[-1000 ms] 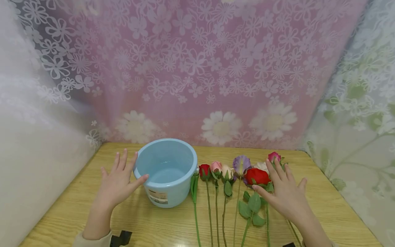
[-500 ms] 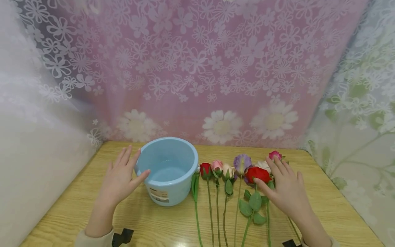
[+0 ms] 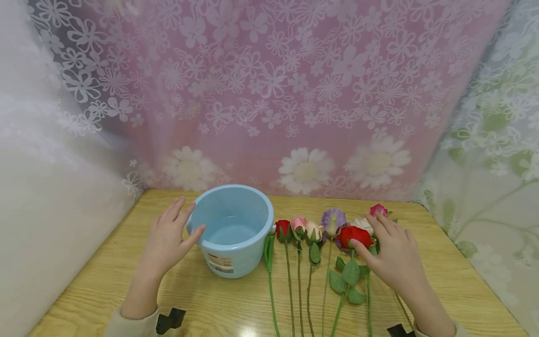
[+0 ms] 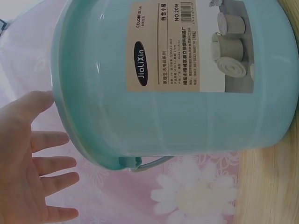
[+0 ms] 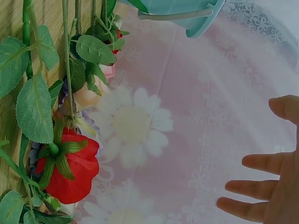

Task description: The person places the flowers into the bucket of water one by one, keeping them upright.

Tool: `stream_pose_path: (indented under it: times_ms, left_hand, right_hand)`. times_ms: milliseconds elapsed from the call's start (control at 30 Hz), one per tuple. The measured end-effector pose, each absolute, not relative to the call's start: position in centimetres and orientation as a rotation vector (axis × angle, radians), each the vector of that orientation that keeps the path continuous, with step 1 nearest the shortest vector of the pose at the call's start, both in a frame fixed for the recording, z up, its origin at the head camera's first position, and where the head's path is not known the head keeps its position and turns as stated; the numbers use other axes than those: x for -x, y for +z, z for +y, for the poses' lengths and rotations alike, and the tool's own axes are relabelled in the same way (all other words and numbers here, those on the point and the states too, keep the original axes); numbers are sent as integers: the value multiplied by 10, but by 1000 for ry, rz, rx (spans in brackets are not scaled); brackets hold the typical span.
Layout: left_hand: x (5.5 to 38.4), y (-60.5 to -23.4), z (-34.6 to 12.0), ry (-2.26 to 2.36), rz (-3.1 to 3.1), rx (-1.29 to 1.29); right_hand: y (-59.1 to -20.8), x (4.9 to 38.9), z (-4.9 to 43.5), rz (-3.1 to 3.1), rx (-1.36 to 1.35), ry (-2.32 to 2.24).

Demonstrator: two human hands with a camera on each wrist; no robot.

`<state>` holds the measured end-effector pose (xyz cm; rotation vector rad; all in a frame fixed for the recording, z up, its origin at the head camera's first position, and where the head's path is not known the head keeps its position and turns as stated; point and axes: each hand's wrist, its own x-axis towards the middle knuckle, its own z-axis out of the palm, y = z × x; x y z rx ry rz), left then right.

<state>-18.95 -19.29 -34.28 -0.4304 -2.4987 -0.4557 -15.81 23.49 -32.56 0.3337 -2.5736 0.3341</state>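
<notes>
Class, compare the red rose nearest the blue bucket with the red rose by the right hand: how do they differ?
The bucket-side rose has a small, narrow head; the hand-side rose has a larger, fuller one.
The bucket-side rose's stem looks bare, while broad green leaves show below the hand-side rose.
The bucket-side rose looks deeper red, the hand-side rose brighter.
Both have green sepals and heads toward the pink backdrop.

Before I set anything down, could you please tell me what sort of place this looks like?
Probably a small indoor tabletop workspace, screened off: a wood-grain table stands against floral-patterned hangings, and on it a blue bucket sits beside a row of flowers.
</notes>
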Motion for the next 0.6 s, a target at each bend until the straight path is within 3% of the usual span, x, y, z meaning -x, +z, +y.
stream_pose_path:
  times_ms: [600]
  left_hand:
    - [206, -347, -196, -548, -2333, 480]
  right_hand:
    - [-332, 158, 241, -2649, -286, 369]
